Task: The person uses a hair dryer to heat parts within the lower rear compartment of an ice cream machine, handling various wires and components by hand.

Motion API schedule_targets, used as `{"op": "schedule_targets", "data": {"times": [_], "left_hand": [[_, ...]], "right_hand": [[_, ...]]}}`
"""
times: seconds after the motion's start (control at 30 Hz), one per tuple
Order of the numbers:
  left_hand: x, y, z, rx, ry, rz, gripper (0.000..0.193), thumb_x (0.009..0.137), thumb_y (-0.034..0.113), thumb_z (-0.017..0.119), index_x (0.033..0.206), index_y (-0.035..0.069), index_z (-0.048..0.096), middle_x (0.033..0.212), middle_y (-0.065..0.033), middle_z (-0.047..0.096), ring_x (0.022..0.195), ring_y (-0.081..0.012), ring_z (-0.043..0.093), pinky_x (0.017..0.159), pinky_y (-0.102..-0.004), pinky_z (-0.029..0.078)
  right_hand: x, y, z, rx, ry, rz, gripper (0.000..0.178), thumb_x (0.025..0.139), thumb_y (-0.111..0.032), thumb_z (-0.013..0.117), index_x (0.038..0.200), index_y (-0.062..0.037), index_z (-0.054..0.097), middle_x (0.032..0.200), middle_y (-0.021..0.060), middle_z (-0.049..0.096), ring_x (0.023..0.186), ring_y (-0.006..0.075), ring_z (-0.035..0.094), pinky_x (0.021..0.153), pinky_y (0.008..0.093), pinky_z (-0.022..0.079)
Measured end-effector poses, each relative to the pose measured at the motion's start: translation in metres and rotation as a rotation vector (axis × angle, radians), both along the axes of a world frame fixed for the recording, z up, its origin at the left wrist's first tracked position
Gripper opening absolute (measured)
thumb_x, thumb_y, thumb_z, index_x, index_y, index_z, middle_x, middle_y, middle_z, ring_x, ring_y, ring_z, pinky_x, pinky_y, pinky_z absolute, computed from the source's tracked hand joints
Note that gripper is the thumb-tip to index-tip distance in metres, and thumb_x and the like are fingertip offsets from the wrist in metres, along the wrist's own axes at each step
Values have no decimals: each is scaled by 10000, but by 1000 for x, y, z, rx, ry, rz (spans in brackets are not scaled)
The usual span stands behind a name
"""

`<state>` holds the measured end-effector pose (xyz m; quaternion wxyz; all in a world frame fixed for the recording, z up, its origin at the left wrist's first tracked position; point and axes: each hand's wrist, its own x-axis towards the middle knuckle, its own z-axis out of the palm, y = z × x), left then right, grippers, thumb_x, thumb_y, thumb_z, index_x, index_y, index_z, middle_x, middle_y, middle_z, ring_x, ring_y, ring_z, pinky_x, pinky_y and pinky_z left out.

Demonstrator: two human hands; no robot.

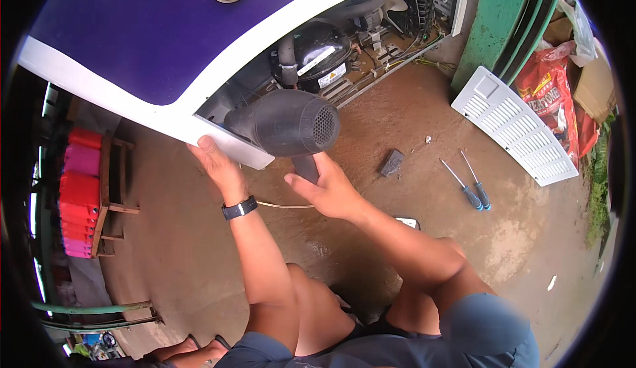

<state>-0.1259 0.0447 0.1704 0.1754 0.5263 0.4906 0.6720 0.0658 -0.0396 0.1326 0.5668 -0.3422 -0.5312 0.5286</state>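
A dark grey hair dryer (291, 124) is held by its handle in my right hand (331, 186). Its nozzle points left into the open lower compartment of a white and purple cabinet (152, 43), and its round rear grille faces right. My left hand (220, 166), with a dark band on the wrist, grips the cabinet's white lower edge; the thumb shows and most fingers are hidden behind it. Inside the compartment sits a black compressor (318, 47) with a foam-covered pipe, and beyond it a fan (384, 13) and dark coils.
A white slotted grille panel (513, 126) leans against a green post (493, 30) on the right. Two blue-handled screwdrivers (476, 196) and a small dark block (391, 162) lie on the wet brown floor. Red and pink crates (79, 196) are stacked on the left. Another person's feet (199, 348) show at lower left.
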Motion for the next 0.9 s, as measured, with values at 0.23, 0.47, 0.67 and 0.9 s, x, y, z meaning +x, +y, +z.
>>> {"op": "schedule_targets", "data": {"times": [0.23, 0.47, 0.67, 0.9], "left_hand": [[-13, 3, -5, 14, 18, -28, 1081, 963, 810, 474, 1644, 18, 197, 1588, -182, 382, 1450, -301, 407, 1201, -445, 340], [-12, 6, -4, 42, 21, -17, 1026, 980, 788, 475, 1616, 15, 248, 1566, -172, 405, 1429, -285, 425, 1193, -439, 343], [-14, 5, -8, 34, 12, -34, 990, 1000, 764, 468, 1611, 14, 257, 1557, -171, 414, 1411, -283, 442, 1190, -424, 341], [-14, 5, -8, 17, 40, 8, 1013, 992, 782, 459, 1620, 15, 249, 1559, -177, 412, 1428, -285, 424, 1191, -427, 339]], "right_hand": [[-1, 2, 8, -37, 28, 55, 669, 972, -152, 725, 1557, -96, 406, 1298, 155, 677, 1124, 238, 654, 979, 388, 514], [-9, 5, -4, 20, -1, 61, 700, 980, -146, 716, 1590, -128, 373, 1308, 137, 679, 1073, 202, 646, 938, 347, 516], [-12, 5, -4, -7, 71, 43, 694, 984, -141, 710, 1591, -135, 373, 1278, 123, 691, 1073, 190, 649, 930, 362, 522], [-5, 4, 7, 6, 36, 15, 679, 991, -125, 702, 1586, -108, 373, 1346, 131, 662, 1122, 196, 651, 985, 361, 507]]}}
